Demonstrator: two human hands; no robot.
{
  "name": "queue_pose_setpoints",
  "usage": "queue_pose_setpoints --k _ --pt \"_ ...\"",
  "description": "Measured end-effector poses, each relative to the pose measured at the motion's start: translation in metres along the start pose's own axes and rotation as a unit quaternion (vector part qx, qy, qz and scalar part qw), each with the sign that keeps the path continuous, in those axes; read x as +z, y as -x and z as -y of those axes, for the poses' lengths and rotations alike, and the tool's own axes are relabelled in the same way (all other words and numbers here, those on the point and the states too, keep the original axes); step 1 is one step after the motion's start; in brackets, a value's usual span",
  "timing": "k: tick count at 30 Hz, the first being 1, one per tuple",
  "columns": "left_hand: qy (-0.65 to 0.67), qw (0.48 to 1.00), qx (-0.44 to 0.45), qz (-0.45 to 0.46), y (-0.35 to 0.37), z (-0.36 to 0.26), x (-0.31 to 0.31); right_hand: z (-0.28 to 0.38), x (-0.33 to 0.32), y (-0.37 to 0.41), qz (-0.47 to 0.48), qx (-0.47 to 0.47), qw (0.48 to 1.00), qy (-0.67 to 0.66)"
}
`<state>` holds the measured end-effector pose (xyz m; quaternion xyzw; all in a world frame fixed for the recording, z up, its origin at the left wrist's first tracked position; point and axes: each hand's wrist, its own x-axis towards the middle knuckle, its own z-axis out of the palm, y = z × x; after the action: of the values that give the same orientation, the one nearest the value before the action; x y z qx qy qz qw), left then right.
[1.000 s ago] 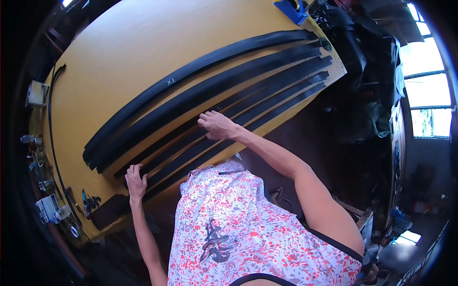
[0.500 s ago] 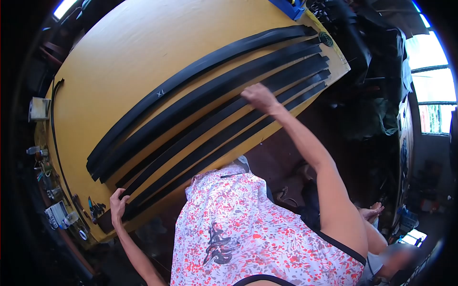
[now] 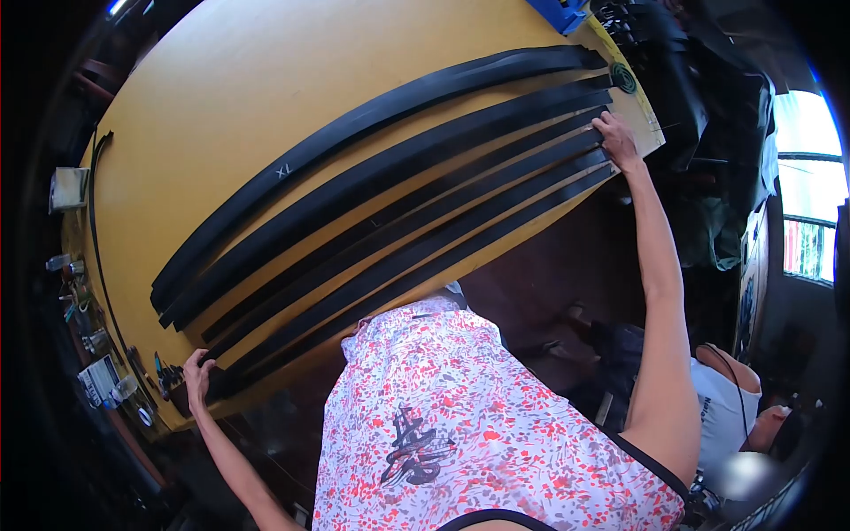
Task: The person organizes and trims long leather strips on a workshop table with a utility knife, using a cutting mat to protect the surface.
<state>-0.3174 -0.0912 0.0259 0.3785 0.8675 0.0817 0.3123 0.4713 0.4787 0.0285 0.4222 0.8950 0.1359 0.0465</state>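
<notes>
Several long black strips lie side by side across the yellow table [image 3: 266, 71]. The uppermost strip [image 3: 354, 118] bears a white "XL" mark, and a strip lower down carries an "L". At the lower left, my left hand [image 3: 197, 376] pinches the left end of one black strip [image 3: 292, 296]. My right hand [image 3: 615, 140] is at the right ends of the strips, its fingers closed on the end of a strip near the table's right corner.
A green coil [image 3: 623, 78] and a blue object [image 3: 558, 13] are at the upper right. Tools [image 3: 164, 376] sit at the table's lower left corner. Another person in a white top [image 3: 722, 407] is at the lower right.
My right hand has moved right, from above the middle of the strips to their right ends. The strip at my left hand lies straighter, and the "L" mark now shows.
</notes>
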Motion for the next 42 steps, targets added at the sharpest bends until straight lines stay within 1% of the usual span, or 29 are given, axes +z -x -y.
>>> queue_pose_setpoints --k 2,3,4,5,7,8,10,12,13,14,15,16,21,22,24,25,26,28,29,30,32,33,34,36,37,38,39,41,42 --pt "-0.012 1.0 0.006 0.001 0.001 -0.004 -0.006 -0.012 -0.003 -0.003 -0.104 -0.031 0.994 -0.005" --pt "0.009 1.0 -0.004 0.01 0.002 -0.001 -0.008 -0.014 -0.013 -0.005 -0.132 -0.049 0.99 -0.019" --pt "0.013 1.0 0.014 0.006 0.002 0.011 -0.01 -0.013 -0.024 -0.004 -0.12 -0.046 0.992 -0.009" --pt "0.007 1.0 0.015 0.012 0.01 0.004 -0.016 -0.014 -0.03 -0.003 -0.124 -0.057 0.99 -0.026" --pt "-0.027 0.999 0.023 0.027 0.013 -0.003 -0.026 -0.025 -0.027 0.001 -0.053 -0.054 0.995 -0.061" --pt "-0.054 0.997 0.026 0.039 0.018 0.003 -0.032 -0.027 -0.023 0.003 -0.042 -0.066 0.994 -0.077" --pt "-0.03 0.997 0.021 0.063 0.023 0.006 -0.036 -0.028 -0.012 0.007 -0.024 -0.081 0.992 -0.09" --pt "-0.069 0.997 0.026 0.035 0.029 0.014 -0.03 -0.022 -0.008 0.012 0.003 -0.087 0.992 -0.087" --pt "-0.034 0.997 -0.019 0.067 0.03 0.009 -0.029 -0.018 -0.004 0.014 -0.005 -0.088 0.993 -0.078" --pt "0.001 0.993 -0.062 0.099 0.03 0.006 -0.029 -0.019 0.005 0.017 0.02 -0.089 0.993 -0.075" --pt "-0.049 0.993 -0.054 0.097 0.029 0.007 -0.025 -0.011 0.004 0.018 0.029 -0.09 0.993 -0.07" --pt "-0.055 0.99 -0.068 0.11 0.031 0.001 -0.025 -0.001 0.001 0.019 0.039 -0.089 0.993 -0.065" --pt "-0.074 0.987 -0.077 0.119 0.036 0.029 -0.018 0.003 0.022 0.026 0.057 -0.112 0.991 -0.044" --pt "-0.072 0.987 -0.08 0.119 0.036 0.034 -0.017 0.003 0.026 0.027 0.07 -0.111 0.991 -0.035" --pt "-0.132 0.982 -0.091 0.097 0.038 0.039 -0.015 0.008 0.028 0.029 0.08 -0.104 0.99 -0.043" --pt "-0.118 0.978 -0.143 0.098 0.04 0.036 -0.016 0.011 0.024 0.028 0.104 -0.088 0.989 -0.052" --pt "-0.116 0.978 -0.145 0.098 0.041 0.041 -0.015 0.013 0.02 0.028 0.127 -0.072 0.987 -0.06" --pt "-0.141 0.98 -0.132 0.041 0.047 0.052 -0.015 0.016 0.012 0.029 0.126 -0.066 0.988 -0.066" --pt "-0.15 0.978 -0.136 0.054 0.048 0.058 -0.018 0.02 0.009 0.029 0.125 -0.06 0.988 -0.074" --pt "-0.162 0.975 -0.146 0.051 0.052 0.055 -0.022 0.011 0.018 0.029 0.177 -0.045 0.98 -0.08" --pt "-0.137 0.975 -0.169 0.043 0.056 0.061 -0.028 0.006 0.026 0.035 0.152 -0.042 0.984 -0.087" --pt "-0.1 0.983 -0.153 0.028 0.058 0.077 -0.027 -0.005 0.034 0.037 0.146 -0.05 0.983 -0.102" --pt "-0.095 0.985 -0.145 0.022 0.059 0.087 -0.027 -0.006 0.041 0.038 0.14 -0.059 0.981 -0.117" --pt "-0.139 0.982 -0.13 0.01 0.061 0.09 -0.03 0.01 0.027 0.032 0.183 -0.039 0.974 -0.13" --pt "-0.123 0.984 -0.129 0.018 0.061 0.091 -0.032 0.021 0.021 0.03 0.186 -0.043 0.975 -0.115" --pt "-0.073 0.992 -0.099 0.014 0.057 0.12 -0.026 0.033 0.015 0.029 0.188 -0.046 0.976 -0.098" --pt "-0.049 0.995 -0.086 0.003 0.059 0.11 -0.029 0.046 0.008 0.028 0.18 -0.052 0.977 -0.105" --pt "0.04 0.994 -0.094 0.026 0.055 0.134 -0.025 0.086 -0.008 0.022 0.167 -0.066 0.976 -0.123" --pt "0.055 0.994 -0.093 0.013 0.057 0.133 -0.027 0.116 -0.021 0.018 0.164 -0.074 0.974 -0.134"
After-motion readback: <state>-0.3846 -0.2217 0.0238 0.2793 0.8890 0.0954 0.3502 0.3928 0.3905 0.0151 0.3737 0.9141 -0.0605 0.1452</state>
